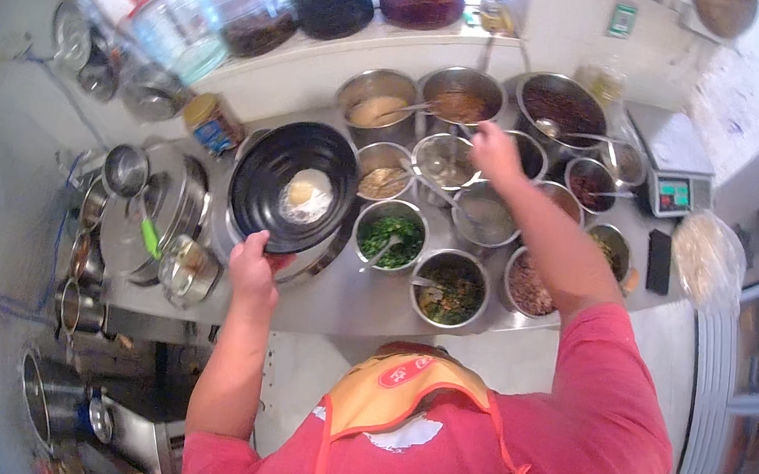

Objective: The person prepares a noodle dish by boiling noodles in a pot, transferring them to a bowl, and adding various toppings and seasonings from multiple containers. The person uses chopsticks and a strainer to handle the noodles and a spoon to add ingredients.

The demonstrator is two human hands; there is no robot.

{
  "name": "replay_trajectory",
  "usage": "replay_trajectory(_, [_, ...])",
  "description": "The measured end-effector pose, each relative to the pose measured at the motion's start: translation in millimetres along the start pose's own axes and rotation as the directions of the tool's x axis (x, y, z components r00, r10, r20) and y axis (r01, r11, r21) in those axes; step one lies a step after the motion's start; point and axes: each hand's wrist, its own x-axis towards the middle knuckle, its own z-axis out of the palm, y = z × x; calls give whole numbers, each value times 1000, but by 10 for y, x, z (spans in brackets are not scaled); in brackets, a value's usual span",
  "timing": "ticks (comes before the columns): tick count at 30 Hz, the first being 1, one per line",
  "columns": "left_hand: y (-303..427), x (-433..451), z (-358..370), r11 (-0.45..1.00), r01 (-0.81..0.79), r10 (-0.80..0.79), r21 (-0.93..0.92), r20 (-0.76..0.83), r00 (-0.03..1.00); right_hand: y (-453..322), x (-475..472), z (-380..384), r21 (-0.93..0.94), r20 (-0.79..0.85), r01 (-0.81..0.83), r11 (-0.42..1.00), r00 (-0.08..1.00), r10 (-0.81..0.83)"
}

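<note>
My left hand grips the near rim of a black ribbed bowl, tilted towards me. Inside lie a pale yellowish dollop and white powder. My right hand reaches over the metal pots, its fingers closed around what looks like the handle of a metal utensil; the utensil's lower end is hard to make out. Just below that hand is a steel pot with something clear or shiny inside. Beside the bowl stand a pot of chopped greens and a pot of pale chopped bits.
Pots of sauce, red-brown paste and dark chilli line the back. A digital scale, a black phone and a bagged item sit right. Left are a green-handled ladle and a glass jar.
</note>
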Motion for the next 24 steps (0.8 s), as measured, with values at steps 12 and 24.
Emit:
replay_trajectory(12, [35, -277, 2, 971, -236, 239, -37, 94, 967, 367, 330, 85, -358, 307, 88, 930, 951, 28])
replay_trajectory(24, [-287, -440, 119, 998, 57, -56, -7, 122, 991, 906, -269, -1038, 362, -80, -303, 882, 932, 353])
